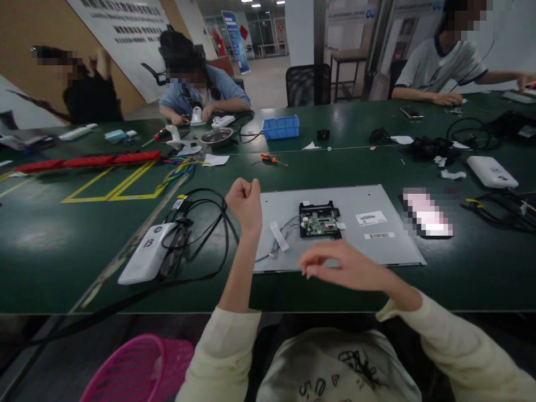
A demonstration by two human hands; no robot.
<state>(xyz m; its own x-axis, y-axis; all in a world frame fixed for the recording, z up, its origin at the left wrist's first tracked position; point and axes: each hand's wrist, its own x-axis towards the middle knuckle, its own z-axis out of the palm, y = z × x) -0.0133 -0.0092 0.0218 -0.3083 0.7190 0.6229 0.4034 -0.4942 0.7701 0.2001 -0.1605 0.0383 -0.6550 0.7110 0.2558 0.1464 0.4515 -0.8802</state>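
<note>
A flat grey panel lies on the table before me, with a green circuit board in a black bracket on its back. Thin grey cables run left from the board, under a strip of white tape. My left hand is raised at the panel's left edge, fingers curled into a fist; nothing shows in it. Over the panel's near edge, below the board, hovers my right hand, its fingers loosely bent and the thumb apart, holding nothing visible.
Left of the panel lie a white power bank and looped black cables. A phone is at the right. Farther back are an orange screwdriver and a blue basket. Several people sit across the table. A pink basket stands below.
</note>
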